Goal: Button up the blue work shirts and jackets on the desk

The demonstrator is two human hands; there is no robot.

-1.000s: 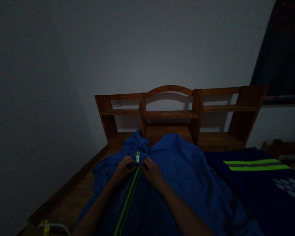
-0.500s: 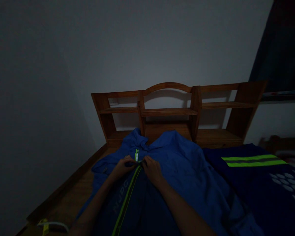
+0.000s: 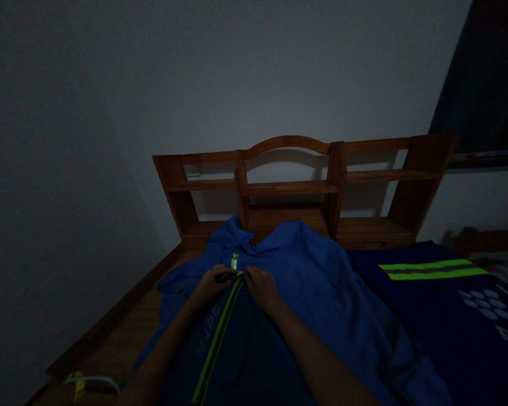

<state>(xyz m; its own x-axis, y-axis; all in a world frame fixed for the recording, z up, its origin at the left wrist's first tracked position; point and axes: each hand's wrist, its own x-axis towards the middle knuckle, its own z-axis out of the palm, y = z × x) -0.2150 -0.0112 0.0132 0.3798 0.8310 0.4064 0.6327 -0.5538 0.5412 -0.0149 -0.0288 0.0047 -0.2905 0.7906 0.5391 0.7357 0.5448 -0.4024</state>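
Note:
A blue jacket (image 3: 317,287) lies spread on a wooden bed, its neon green zipper (image 3: 218,335) running down the front. My left hand (image 3: 211,282) pinches the fabric on the left side of the zipper's top. My right hand (image 3: 260,285) is closed on the fabric on the zipper's right side, close to the small green pull tab (image 3: 234,263). Both hands nearly meet at the collar end of the zipper. The room is dim.
A wooden headboard with open shelves (image 3: 292,189) stands against the wall behind the jacket. A dark navy garment with green stripes (image 3: 432,269) lies to the right. A pale strap with a yellow tag (image 3: 91,382) rests at the bed's near left corner.
The view has tilted slightly, so the headboard and jacket sit a little higher in frame. Both hands stay pinched at the zipper's top, barely shifted.

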